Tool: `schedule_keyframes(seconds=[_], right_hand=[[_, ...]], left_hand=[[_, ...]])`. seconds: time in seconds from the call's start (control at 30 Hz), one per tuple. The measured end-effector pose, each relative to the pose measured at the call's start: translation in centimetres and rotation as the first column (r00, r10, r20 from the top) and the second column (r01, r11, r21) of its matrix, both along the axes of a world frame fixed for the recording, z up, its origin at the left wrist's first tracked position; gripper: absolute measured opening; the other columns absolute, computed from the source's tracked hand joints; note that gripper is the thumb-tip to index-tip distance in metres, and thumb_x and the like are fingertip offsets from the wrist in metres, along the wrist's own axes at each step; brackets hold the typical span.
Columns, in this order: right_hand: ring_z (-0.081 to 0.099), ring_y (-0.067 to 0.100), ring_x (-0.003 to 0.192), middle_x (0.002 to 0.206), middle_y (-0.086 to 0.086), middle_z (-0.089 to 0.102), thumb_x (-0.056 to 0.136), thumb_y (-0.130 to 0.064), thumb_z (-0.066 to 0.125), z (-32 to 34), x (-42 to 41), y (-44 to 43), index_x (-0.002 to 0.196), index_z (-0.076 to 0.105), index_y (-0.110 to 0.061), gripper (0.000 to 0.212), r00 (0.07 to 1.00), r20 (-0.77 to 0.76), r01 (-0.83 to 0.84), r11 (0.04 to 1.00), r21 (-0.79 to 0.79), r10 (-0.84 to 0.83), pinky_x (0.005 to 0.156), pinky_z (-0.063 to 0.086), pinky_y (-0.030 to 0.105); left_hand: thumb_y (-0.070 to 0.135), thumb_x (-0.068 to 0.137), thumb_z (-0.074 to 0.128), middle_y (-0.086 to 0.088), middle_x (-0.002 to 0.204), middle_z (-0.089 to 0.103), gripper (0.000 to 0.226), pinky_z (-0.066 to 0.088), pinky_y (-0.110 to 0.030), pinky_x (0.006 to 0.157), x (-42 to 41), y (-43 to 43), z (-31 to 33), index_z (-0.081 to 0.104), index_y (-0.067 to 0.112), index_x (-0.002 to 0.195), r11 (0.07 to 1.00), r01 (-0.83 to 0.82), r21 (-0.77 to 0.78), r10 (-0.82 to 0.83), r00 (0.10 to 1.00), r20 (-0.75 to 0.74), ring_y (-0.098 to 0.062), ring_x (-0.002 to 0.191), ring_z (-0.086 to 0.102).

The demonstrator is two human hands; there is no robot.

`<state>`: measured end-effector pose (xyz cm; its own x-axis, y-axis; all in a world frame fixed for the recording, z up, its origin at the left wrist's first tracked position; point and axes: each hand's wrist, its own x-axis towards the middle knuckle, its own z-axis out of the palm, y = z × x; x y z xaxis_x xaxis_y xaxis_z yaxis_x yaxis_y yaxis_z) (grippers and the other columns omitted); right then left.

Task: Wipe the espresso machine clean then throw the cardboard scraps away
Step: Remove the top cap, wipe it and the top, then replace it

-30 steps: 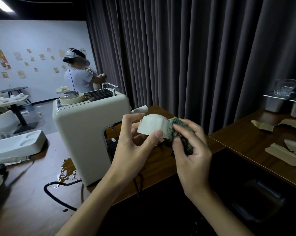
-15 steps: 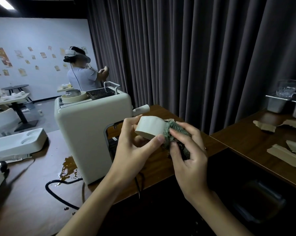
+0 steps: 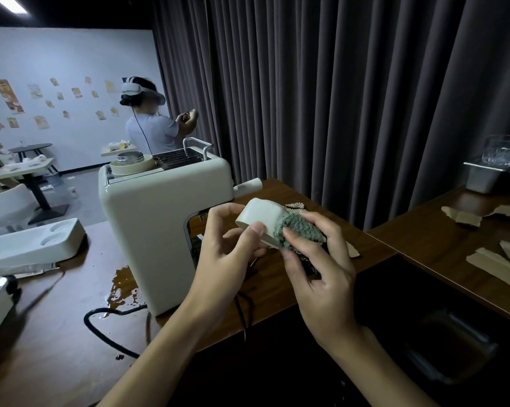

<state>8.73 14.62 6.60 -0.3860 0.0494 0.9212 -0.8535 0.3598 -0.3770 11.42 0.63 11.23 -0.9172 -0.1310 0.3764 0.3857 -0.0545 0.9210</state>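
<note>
My left hand [image 3: 227,254] holds a cream part [image 3: 262,215] up in front of the espresso machine [image 3: 154,230], thumb on its near edge. My right hand [image 3: 321,277] pinches a green cloth [image 3: 297,230] against the part's right end. The machine stands on the table [image 3: 57,333], with a brown spill [image 3: 124,289] at its near corner and a black cord [image 3: 107,321] looping beside it. Cardboard scraps [image 3: 494,265] lie on a second table [image 3: 424,239] to my right. I see a dark bin [image 3: 453,348] low between the tables.
</note>
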Motion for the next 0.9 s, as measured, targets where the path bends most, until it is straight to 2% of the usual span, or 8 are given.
schedule_keyframes(seconds=[0.1, 0.13, 0.23, 0.3, 0.43, 0.6, 0.73, 0.9], right_hand=[[0.05, 0.027, 0.129, 0.13, 0.016, 0.053, 0.088, -0.005, 0.065, -0.2, 0.1, 0.0, 0.117, 0.068, -0.004, 0.028, 1.0, 0.01, -0.018, 1.0, -0.002, 0.018, 0.096, 0.052, 0.042], [0.05, 0.027, 0.128, 0.13, 0.016, 0.053, 0.088, -0.004, 0.065, -0.2, 0.2, 0.0, 0.116, 0.068, -0.004, 0.028, 1.0, 0.009, -0.014, 1.0, -0.001, 0.014, 0.096, 0.052, 0.042], [0.052, 0.029, 0.126, 0.128, 0.017, 0.055, 0.088, -0.003, 0.065, 0.0, 0.3, -0.2, 0.114, 0.07, -0.003, 0.026, 1.0, -0.009, -0.013, 1.0, 0.016, 0.013, 0.096, 0.051, 0.044], [0.052, 0.03, 0.125, 0.127, 0.017, 0.055, 0.089, -0.004, 0.064, 0.0, 0.5, -0.4, 0.113, 0.07, -0.004, 0.025, 1.0, -0.021, -0.013, 1.0, 0.025, 0.014, 0.095, 0.051, 0.046], [0.051, 0.029, 0.127, 0.13, 0.016, 0.054, 0.09, -0.005, 0.063, -0.1, 0.3, -0.4, 0.115, 0.069, -0.004, 0.025, 1.0, -0.025, 0.001, 0.999, 0.035, 0.0, 0.094, 0.052, 0.044], [0.05, 0.027, 0.129, 0.131, 0.016, 0.054, 0.09, -0.004, 0.063, -0.2, 0.0, -0.4, 0.118, 0.067, -0.005, 0.028, 0.999, 0.011, -0.038, 0.999, -0.006, 0.038, 0.096, 0.052, 0.044], [0.051, 0.027, 0.128, 0.131, 0.016, 0.055, 0.09, -0.006, 0.063, -0.2, 0.1, -0.4, 0.119, 0.066, -0.007, 0.029, 0.999, 0.014, -0.036, 0.999, -0.013, 0.036, 0.097, 0.051, 0.043], [0.052, 0.029, 0.126, 0.13, 0.017, 0.055, 0.091, -0.005, 0.063, -0.1, 0.1, -0.6, 0.119, 0.067, -0.005, 0.029, 1.0, -0.004, -0.008, 0.999, 0.033, 0.008, 0.096, 0.052, 0.042]], left_hand=[[0.024, 0.095, 0.061, 0.007, 0.077, 0.071, 0.018, 0.052, -0.038, 0.082, -0.1, 0.0, -0.2, 0.051, 0.021, 0.11, 0.994, 0.046, 0.094, -0.049, 0.998, 0.028, -0.013, 0.077, 0.07], [0.025, 0.093, 0.063, 0.009, 0.078, 0.071, 0.02, 0.052, -0.037, 0.082, -0.1, 0.0, -0.3, 0.052, 0.023, 0.109, 0.995, 0.045, 0.094, -0.048, 0.998, 0.029, -0.013, 0.078, 0.069], [0.034, 0.084, 0.075, 0.008, 0.093, 0.071, 0.035, 0.054, -0.026, 0.08, -0.1, -0.4, -0.3, 0.053, 0.028, 0.11, 0.999, 0.019, -0.046, -0.019, 1.0, -0.007, -0.01, 0.09, 0.07], [0.037, 0.083, 0.078, 0.005, 0.099, 0.071, 0.042, 0.053, -0.02, 0.071, 0.2, -0.7, 0.0, 0.052, 0.024, 0.113, 0.991, -0.008, -0.133, 0.003, 0.999, -0.038, -0.006, 0.088, 0.069], [0.047, 0.08, 0.075, 0.001, 0.105, 0.071, 0.048, 0.054, -0.025, 0.072, 0.2, -1.4, -0.2, 0.053, 0.032, 0.12, 0.972, -0.06, -0.227, 0.039, 0.994, -0.098, -0.012, 0.096, 0.068], [0.05, 0.08, 0.067, -0.002, 0.099, 0.073, 0.042, 0.057, -0.042, 0.088, 0.0, -1.3, -0.8, 0.052, 0.038, 0.118, 0.989, -0.015, -0.149, 0.002, 0.996, -0.085, -0.021, 0.091, 0.07], [0.051, 0.076, 0.068, -0.007, 0.097, 0.068, 0.04, 0.055, -0.041, 0.09, -0.5, -1.2, -1.1, 0.057, 0.04, 0.113, 0.997, 0.08, 0.018, -0.081, 0.996, 0.026, -0.026, 0.089, 0.063], [0.039, 0.078, 0.078, 0.0, 0.105, 0.071, 0.046, 0.055, -0.036, 0.088, -0.6, -1.2, -1.0, 0.055, 0.033, 0.118, 0.997, 0.055, -0.049, -0.056, 0.998, -0.014, -0.019, 0.099, 0.071]])
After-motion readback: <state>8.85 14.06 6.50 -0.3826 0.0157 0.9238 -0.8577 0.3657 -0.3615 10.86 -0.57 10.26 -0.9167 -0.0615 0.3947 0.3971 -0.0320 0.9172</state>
